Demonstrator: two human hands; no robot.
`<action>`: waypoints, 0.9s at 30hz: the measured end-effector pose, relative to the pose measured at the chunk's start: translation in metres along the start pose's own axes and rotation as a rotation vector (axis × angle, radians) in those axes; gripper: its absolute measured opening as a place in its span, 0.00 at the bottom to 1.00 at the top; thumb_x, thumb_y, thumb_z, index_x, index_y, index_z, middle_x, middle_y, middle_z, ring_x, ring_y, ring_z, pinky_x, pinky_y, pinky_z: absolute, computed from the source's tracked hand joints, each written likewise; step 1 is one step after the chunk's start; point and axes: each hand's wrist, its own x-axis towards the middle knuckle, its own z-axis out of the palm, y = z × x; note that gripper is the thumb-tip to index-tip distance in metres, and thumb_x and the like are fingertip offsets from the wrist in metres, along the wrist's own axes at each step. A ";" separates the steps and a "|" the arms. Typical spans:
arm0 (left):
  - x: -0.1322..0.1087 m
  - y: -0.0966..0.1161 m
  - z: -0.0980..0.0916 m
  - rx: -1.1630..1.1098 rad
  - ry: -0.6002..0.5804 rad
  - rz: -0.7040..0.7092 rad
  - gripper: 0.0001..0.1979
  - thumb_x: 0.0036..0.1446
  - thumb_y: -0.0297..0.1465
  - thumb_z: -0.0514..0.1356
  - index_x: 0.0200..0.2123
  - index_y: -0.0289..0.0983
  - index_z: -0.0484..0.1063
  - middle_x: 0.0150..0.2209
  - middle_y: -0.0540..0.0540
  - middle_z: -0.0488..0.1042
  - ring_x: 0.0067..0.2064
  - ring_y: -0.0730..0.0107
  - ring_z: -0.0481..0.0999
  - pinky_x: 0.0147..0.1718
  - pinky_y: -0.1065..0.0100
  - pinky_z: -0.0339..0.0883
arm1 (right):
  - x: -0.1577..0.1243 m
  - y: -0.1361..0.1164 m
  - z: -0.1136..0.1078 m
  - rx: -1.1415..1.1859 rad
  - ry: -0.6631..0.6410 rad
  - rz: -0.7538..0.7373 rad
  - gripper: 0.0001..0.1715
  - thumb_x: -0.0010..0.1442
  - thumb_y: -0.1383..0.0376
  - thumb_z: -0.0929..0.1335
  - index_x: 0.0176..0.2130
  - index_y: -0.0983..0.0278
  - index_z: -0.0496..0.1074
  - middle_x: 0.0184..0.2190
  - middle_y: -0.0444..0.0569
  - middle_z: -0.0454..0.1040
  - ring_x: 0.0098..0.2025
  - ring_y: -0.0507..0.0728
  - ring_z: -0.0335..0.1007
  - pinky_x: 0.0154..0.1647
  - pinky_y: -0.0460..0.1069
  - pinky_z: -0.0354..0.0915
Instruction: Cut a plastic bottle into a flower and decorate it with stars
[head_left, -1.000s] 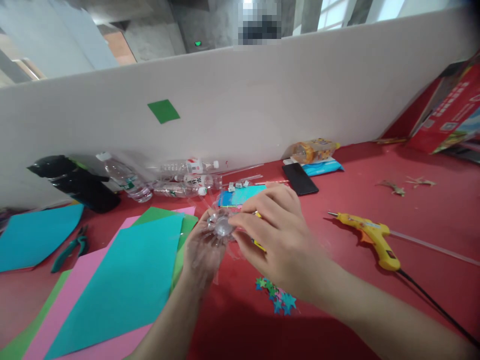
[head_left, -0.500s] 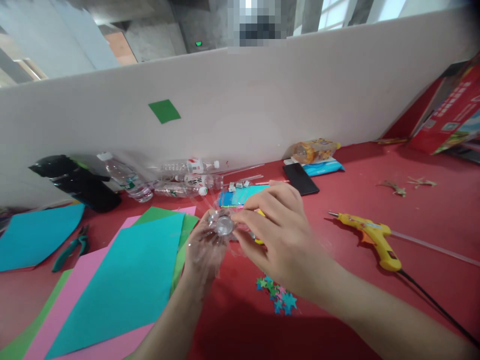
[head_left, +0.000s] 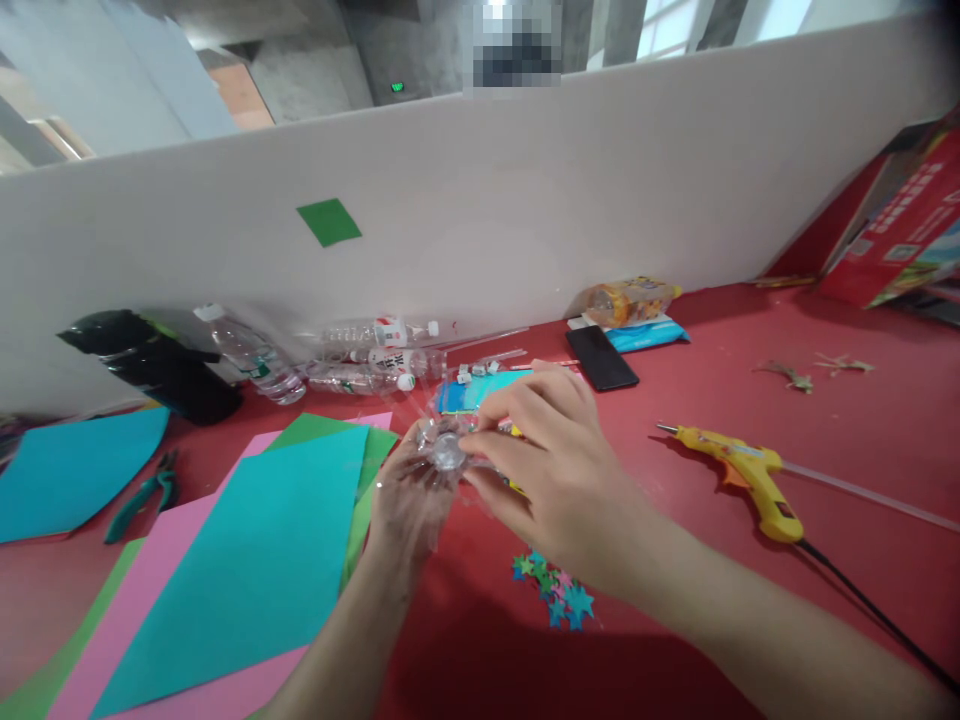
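Observation:
A clear plastic bottle piece (head_left: 448, 452), cut into thin strips that splay outward, is held over the middle of the table with its round centre towards me. My left hand (head_left: 405, 490) is closed around it from the left and shows partly through the plastic. From the right, my right hand (head_left: 551, 450) has its thumb and fingertips pinched at the edge of the round centre. Whether a single strip lies between those fingertips is too fine to tell. Small coloured paper stars (head_left: 556, 590) lie in a heap below my right hand.
On the right lies a yellow glue gun (head_left: 739, 470) with its cord trailing. Coloured sheets (head_left: 255, 550), green-handled pliers (head_left: 146, 497) and a black flask (head_left: 154, 365) are at left. Plastic bottles (head_left: 367, 360) and a phone (head_left: 602, 357) lie near the white partition (head_left: 480, 210).
My right hand has shifted slightly left, its fingertips closer over the round centre of the bottle piece. The left hand has stayed nearly still.

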 end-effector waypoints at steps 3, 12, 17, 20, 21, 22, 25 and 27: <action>-0.002 0.001 0.002 -0.001 0.004 -0.008 0.10 0.43 0.20 0.55 0.30 0.37 0.71 0.25 0.50 0.74 0.25 0.75 0.73 0.33 0.75 0.69 | 0.001 -0.001 0.000 0.007 0.033 0.001 0.08 0.62 0.70 0.66 0.34 0.64 0.75 0.35 0.48 0.74 0.41 0.57 0.61 0.54 0.59 0.56; -0.006 0.001 0.008 0.005 -0.050 0.001 0.06 0.42 0.21 0.57 0.25 0.36 0.70 0.25 0.50 0.73 0.28 0.75 0.73 0.32 0.75 0.70 | -0.001 -0.010 0.000 0.008 0.073 0.000 0.14 0.61 0.76 0.64 0.28 0.61 0.71 0.28 0.42 0.72 0.36 0.53 0.64 0.60 0.57 0.52; -0.005 0.001 0.004 -0.008 -0.074 -0.028 0.07 0.43 0.21 0.56 0.27 0.35 0.70 0.27 0.49 0.74 0.30 0.74 0.74 0.31 0.76 0.69 | -0.001 -0.008 -0.001 -0.018 0.028 -0.021 0.12 0.62 0.72 0.64 0.30 0.63 0.73 0.32 0.45 0.73 0.39 0.55 0.63 0.60 0.59 0.52; -0.004 0.003 0.002 -0.018 -0.047 -0.021 0.08 0.43 0.21 0.56 0.29 0.35 0.71 0.28 0.48 0.75 0.30 0.74 0.74 0.33 0.74 0.70 | 0.000 -0.004 -0.002 0.028 -0.016 0.016 0.07 0.61 0.69 0.65 0.33 0.66 0.73 0.37 0.49 0.72 0.42 0.58 0.61 0.56 0.59 0.55; -0.003 0.003 0.002 -0.025 -0.033 -0.018 0.09 0.43 0.21 0.55 0.29 0.35 0.71 0.28 0.48 0.75 0.29 0.74 0.74 0.33 0.74 0.70 | 0.000 -0.004 -0.003 0.044 -0.027 0.025 0.06 0.61 0.69 0.65 0.34 0.66 0.73 0.38 0.50 0.72 0.43 0.58 0.61 0.55 0.59 0.56; -0.003 0.003 0.001 -0.034 -0.023 -0.017 0.09 0.43 0.21 0.55 0.29 0.35 0.71 0.28 0.48 0.75 0.29 0.73 0.74 0.32 0.74 0.70 | 0.000 -0.003 -0.004 0.055 -0.035 0.034 0.06 0.60 0.69 0.65 0.34 0.67 0.72 0.38 0.51 0.71 0.43 0.58 0.60 0.54 0.58 0.56; -0.002 0.002 0.001 -0.054 -0.019 -0.025 0.08 0.43 0.20 0.54 0.28 0.36 0.70 0.26 0.49 0.74 0.27 0.74 0.73 0.29 0.74 0.69 | 0.001 -0.003 -0.005 0.067 -0.049 0.049 0.04 0.59 0.71 0.65 0.32 0.68 0.70 0.37 0.51 0.71 0.42 0.58 0.60 0.52 0.57 0.57; -0.002 0.001 0.000 -0.051 -0.022 -0.025 0.08 0.43 0.19 0.54 0.27 0.36 0.70 0.24 0.50 0.73 0.26 0.74 0.73 0.29 0.74 0.69 | 0.001 -0.003 -0.004 0.067 -0.044 0.056 0.05 0.59 0.71 0.65 0.31 0.68 0.69 0.37 0.50 0.71 0.42 0.58 0.60 0.51 0.56 0.57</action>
